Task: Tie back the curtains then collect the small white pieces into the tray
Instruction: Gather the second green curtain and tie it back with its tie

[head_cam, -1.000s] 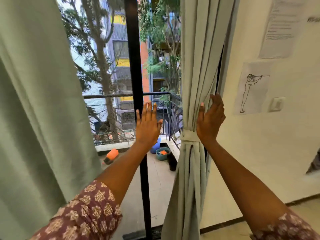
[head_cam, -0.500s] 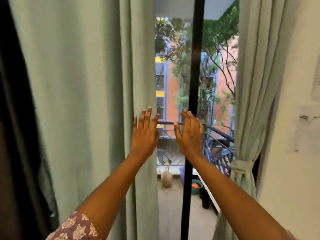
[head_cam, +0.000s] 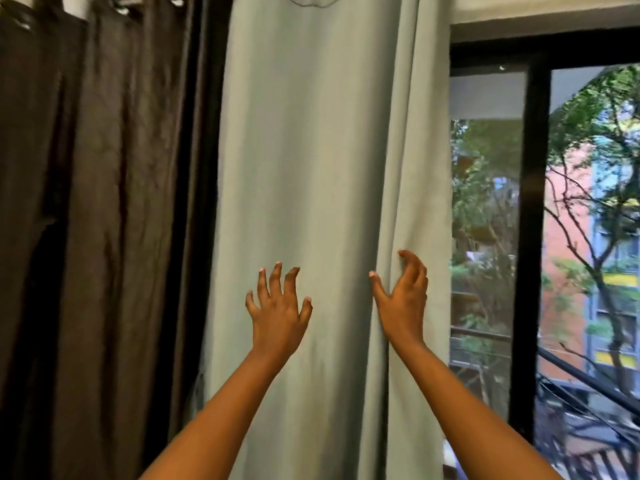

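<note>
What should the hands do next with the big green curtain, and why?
Probably close the right hand on the green curtain edge and sweep it left toward the left hand. The curtain hangs loose, untied, and covers part of the window. The right hand's fingers already curl at its edge, while the left hand is spread in front of the cloth.

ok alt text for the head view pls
Two bare arms reach up to a pale green curtain: the left hand spread before it, the right hand curling round its edge. Dark brown curtain left, window right.
</note>
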